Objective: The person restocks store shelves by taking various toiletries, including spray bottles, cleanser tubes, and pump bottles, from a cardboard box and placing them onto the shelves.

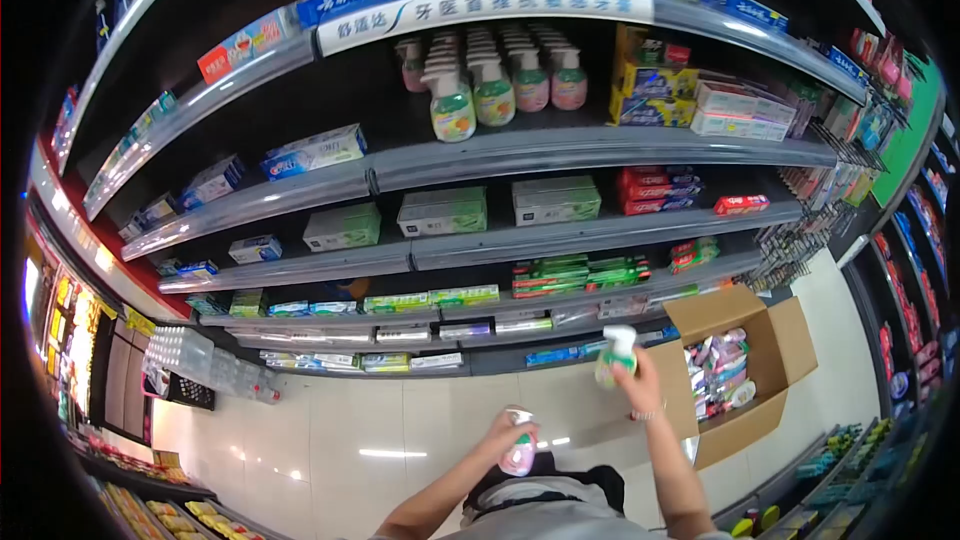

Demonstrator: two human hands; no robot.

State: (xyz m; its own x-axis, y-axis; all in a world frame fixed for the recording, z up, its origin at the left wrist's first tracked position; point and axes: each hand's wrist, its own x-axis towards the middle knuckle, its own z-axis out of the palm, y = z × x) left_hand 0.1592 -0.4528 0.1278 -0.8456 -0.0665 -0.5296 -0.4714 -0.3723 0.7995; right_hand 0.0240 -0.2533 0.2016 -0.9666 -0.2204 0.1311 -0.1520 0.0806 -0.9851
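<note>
We had rows of pump bottles (495, 100) already standing by the shelf's (450, 162) front edge, two remaining beyond it: our left hand (503, 431) gripped a pink bottle (518, 457), our right hand (638, 387) a green bottle (606, 370).

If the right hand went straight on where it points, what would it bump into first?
The bottle held in the right hand would lead, probably meeting the shelves ahead; which level, and how far off, is unclear from this view.

Probably a shop (stocked shelves (520, 153))
</note>
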